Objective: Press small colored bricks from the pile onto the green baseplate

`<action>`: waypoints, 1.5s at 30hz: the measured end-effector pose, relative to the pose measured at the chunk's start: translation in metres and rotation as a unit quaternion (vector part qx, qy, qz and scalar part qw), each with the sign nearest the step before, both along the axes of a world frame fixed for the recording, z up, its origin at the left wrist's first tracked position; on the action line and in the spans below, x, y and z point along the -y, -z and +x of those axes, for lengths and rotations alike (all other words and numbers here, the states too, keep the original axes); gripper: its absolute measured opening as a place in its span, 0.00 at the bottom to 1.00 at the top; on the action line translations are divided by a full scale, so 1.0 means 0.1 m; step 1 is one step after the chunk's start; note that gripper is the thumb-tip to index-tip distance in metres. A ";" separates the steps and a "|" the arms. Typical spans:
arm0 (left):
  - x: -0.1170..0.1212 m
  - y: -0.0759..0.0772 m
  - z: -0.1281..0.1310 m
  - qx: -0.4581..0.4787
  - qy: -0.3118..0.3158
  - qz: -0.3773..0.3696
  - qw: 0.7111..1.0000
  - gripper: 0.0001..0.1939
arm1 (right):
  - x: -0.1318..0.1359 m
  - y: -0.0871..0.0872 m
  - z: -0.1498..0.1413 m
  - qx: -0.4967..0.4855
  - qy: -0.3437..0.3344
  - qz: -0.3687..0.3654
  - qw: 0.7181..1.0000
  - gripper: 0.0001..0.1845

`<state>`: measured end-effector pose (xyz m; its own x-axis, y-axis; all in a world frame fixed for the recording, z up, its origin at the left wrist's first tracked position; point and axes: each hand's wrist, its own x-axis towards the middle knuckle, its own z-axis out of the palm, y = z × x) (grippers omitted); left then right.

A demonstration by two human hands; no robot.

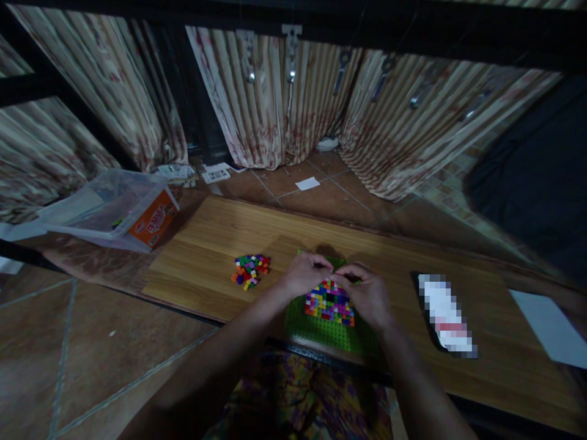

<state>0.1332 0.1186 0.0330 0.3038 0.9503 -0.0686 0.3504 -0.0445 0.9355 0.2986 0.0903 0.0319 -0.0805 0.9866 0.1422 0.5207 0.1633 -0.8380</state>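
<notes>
In dim light, a person's left hand point(305, 274) and right hand point(370, 296) met at the fingertips above a green studded baseplate point(300, 327) on a wooden table point(220, 229). Whether the pinched fingers gripped a piece could not be told. Multicoloured bricks point(329, 305) covered the plate's middle; the hands hid their upper edge and much of the plate's far end. Loose bricks point(250, 272) lay left, too small to count. A pixelated blur masked the flat dark-edged object point(444, 315) at right.
</notes>
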 end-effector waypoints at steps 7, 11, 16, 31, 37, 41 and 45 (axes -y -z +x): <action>0.02 0.05 0.02 0.020 -0.006 0.006 1.000 0.10 | -0.02 0.04 0.02 -0.005 -0.013 0.016 1.000 0.12; 0.04 0.06 0.02 0.017 -0.012 0.011 1.000 0.11 | -0.01 0.05 0.02 -0.012 -0.017 0.013 1.000 0.13; 0.11 0.05 0.03 -0.007 -0.018 0.031 0.999 0.12 | 0.07 0.00 0.03 -0.017 0.040 0.017 0.999 0.15; 0.57 0.11 -0.46 -0.001 -0.178 0.118 0.977 0.11 | 0.59 -0.16 -0.50 -0.123 0.070 0.083 0.986 0.08; 0.72 0.26 -0.59 -0.032 -0.175 0.165 0.970 0.10 | 0.88 -0.18 -0.75 -0.123 0.012 0.049 0.991 0.08; 0.79 0.29 -0.59 -0.042 -0.146 0.192 0.970 0.10 | 1.10 -0.07 -0.94 -0.141 -0.047 0.016 0.989 0.07; 0.79 0.28 -0.60 -0.056 -0.143 0.183 0.971 0.11 | 1.24 0.10 -1.00 -0.129 -0.062 -0.015 0.990 0.06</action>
